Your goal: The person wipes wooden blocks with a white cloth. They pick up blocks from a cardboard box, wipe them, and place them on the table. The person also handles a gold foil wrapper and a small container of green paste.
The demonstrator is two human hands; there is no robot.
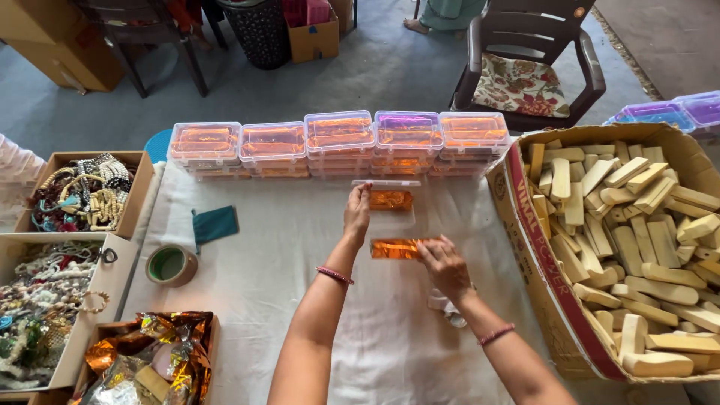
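While your left hand (357, 212) steadies the open clear box (390, 204) with fingers curled on its near-left edge, your right hand (444, 262) pinches the orange foil-wrapped bar (395, 248) just near of it; keep it level, lay it squarely beside the wrapped bar (391, 199) already inside.

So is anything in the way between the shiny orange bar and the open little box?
Nothing visible. The right hand holds the orange foil bar, and only bare white cloth lies before the open clear box at the left hand.
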